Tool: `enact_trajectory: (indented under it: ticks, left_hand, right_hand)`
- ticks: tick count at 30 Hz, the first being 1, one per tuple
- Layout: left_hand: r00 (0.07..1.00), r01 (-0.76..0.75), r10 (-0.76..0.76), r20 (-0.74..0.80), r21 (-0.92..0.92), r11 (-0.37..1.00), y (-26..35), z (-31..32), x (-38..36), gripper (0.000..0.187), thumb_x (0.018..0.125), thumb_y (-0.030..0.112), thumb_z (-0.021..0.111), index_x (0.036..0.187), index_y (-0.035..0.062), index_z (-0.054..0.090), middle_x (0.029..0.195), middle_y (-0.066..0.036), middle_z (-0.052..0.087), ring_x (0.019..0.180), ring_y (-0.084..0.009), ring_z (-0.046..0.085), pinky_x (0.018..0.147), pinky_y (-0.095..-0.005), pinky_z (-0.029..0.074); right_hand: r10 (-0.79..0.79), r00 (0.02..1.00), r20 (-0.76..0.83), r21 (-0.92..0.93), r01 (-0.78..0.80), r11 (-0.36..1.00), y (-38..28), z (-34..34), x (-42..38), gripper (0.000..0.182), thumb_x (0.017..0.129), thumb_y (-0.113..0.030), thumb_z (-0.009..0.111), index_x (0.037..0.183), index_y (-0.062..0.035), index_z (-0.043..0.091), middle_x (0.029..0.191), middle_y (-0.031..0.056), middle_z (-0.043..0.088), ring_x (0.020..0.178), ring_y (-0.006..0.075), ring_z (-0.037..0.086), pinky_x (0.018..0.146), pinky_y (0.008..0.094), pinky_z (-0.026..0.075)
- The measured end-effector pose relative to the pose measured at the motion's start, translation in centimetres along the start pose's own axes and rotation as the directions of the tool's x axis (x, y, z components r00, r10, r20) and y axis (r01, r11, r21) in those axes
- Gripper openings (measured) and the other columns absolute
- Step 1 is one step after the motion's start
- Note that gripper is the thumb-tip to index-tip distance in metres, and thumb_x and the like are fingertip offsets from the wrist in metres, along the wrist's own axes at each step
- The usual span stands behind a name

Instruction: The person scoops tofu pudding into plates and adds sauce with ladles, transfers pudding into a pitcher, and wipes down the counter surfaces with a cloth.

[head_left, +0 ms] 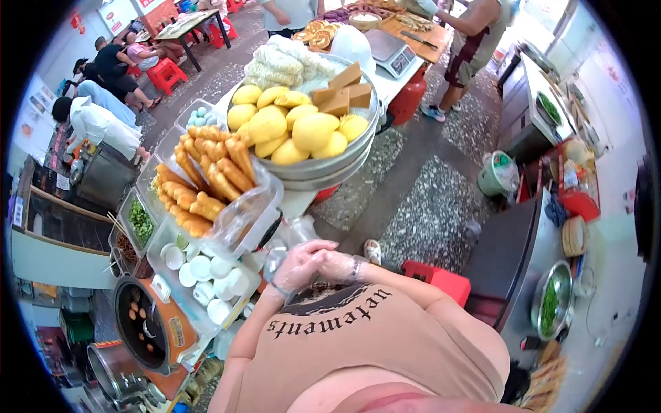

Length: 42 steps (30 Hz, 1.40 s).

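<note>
My left hand [297, 267] and my right hand [337, 266] are clasped together in front of my chest, both in clear plastic gloves. Their fingers are closed against each other, and I see no object between them. Just beyond is a plastic bin [265, 219] of fried dough sticks [206, 175], partly covered by clear plastic. A large round metal steamer [323, 172] behind it bears yellow buns [267, 124], brown cake slabs [337, 101] and pale items [279, 63] in plastic. To the left of my hands, white round containers [201, 267] fill a clear tub.
An orange-brown pot [172, 323] with eggs in dark liquid stands at lower left, near chopped greens [141, 221]. A scale [394, 51] and knife [418, 40] lie on the far table, where a person [475, 34] stands. A red stool [437, 281] and green bin [497, 173] are rightward.
</note>
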<state>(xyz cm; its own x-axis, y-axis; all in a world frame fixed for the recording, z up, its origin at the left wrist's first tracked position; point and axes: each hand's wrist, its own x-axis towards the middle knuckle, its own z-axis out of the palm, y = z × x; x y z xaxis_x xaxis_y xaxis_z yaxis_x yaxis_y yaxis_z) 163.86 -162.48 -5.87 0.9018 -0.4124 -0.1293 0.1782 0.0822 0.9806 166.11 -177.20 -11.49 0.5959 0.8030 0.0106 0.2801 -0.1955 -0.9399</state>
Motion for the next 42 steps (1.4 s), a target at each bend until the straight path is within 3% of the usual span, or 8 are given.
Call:
enact_trajectory:
  ticks: [6,12,17,23,31,34,37,42]
  left_hand:
    - [0.932,-0.148,0.222,-0.287,0.257,0.955,2.0,4.1,11.1,0.028,0.092,0.018,0.050,0.108,-0.0015,0.063,0.102,-0.010,0.065,0.093,-0.0158,0.059,0.086,-0.0290,0.045]
    - [0.841,0.011,0.140,-0.523,0.274,0.962,4.8,5.3,14.7,0.025,0.092,0.014,0.052,0.111,-0.0005,0.060,0.101,-0.007,0.063,0.092,-0.0128,0.058,0.083,-0.0268,0.047]
    - [0.669,0.108,0.023,-0.743,0.128,0.986,0.9,2.4,11.7,0.032,0.093,0.014,0.055,0.123,0.0021,0.051,0.118,-0.007,0.058,0.110,-0.0155,0.053,0.097,-0.0291,0.041]
    - [0.404,0.330,0.342,-0.849,0.483,0.811,-0.4,-1.9,8.0,0.043,0.085,0.019,0.062,0.122,0.0001,0.051,0.118,-0.020,0.055,0.114,-0.0329,0.051,0.099,-0.0384,0.040]
    - [0.530,0.626,0.432,-0.730,0.680,0.381,-6.0,-12.2,4.1,0.030,0.083,0.028,0.058,0.099,0.0027,0.063,0.094,-0.021,0.064,0.090,-0.0392,0.060,0.083,-0.0469,0.047]
    - [0.575,0.686,0.217,-0.789,0.609,0.398,-4.7,-13.3,4.6,0.028,0.085,0.029,0.052,0.085,0.0049,0.066,0.079,-0.020,0.065,0.076,-0.0395,0.062,0.075,-0.0491,0.049]
    - [0.611,0.661,0.203,-0.765,0.634,0.401,-5.2,-14.8,5.1,0.030,0.087,0.026,0.045,0.078,0.0048,0.064,0.078,-0.022,0.065,0.074,-0.0399,0.062,0.071,-0.0494,0.049]
    - [0.608,0.647,0.169,-0.775,0.608,0.460,-4.3,-14.5,5.1,0.028,0.087,0.025,0.044,0.081,0.0046,0.062,0.080,-0.021,0.064,0.076,-0.0402,0.061,0.069,-0.0508,0.048]
  right_hand:
    - [-0.061,0.996,-0.063,0.121,0.069,0.990,1.8,-13.5,0.6,0.023,0.095,-0.019,0.045,0.100,-0.0048,0.062,0.091,0.0149,0.063,0.085,0.0294,0.059,0.079,0.0381,0.047]
    - [0.216,0.976,0.011,0.178,-0.214,0.960,2.2,-23.6,1.9,0.020,0.090,-0.016,0.056,0.090,0.0002,0.066,0.080,0.0048,0.066,0.076,0.0114,0.060,0.072,0.0279,0.049]
    - [0.186,0.983,-0.007,0.262,-0.178,0.949,4.2,-25.0,4.9,0.017,0.090,-0.014,0.057,0.088,0.0014,0.065,0.078,0.0041,0.065,0.074,0.0095,0.057,0.071,0.0253,0.047]
    - [0.121,0.976,0.179,0.161,-0.150,0.976,1.8,-20.9,8.1,0.018,0.088,-0.016,0.060,0.090,0.0014,0.063,0.077,0.0113,0.063,0.071,0.0169,0.059,0.069,0.0290,0.047]
    - [-0.467,0.860,0.207,-0.342,0.510,0.789,2.8,-11.0,17.6,0.025,0.085,-0.027,0.063,0.094,-0.0044,0.065,0.091,0.0150,0.065,0.086,0.0335,0.062,0.083,0.0429,0.049]
    - [-0.413,0.857,0.307,-0.370,0.507,0.778,2.6,-8.3,20.4,0.036,0.083,-0.040,0.063,0.097,-0.0062,0.066,0.096,0.0147,0.066,0.090,0.0338,0.063,0.086,0.0442,0.048]
    - [0.116,0.850,0.513,-0.699,0.336,0.631,-1.4,-7.3,22.1,0.057,0.074,-0.057,0.064,0.097,-0.0056,0.068,0.101,0.0165,0.067,0.095,0.0310,0.065,0.083,0.0421,0.051]
    - [0.123,0.854,0.506,-0.674,0.302,0.674,1.1,-6.0,23.4,0.057,0.074,-0.057,0.065,0.092,-0.0035,0.068,0.094,0.0180,0.068,0.089,0.0328,0.066,0.081,0.0428,0.051]
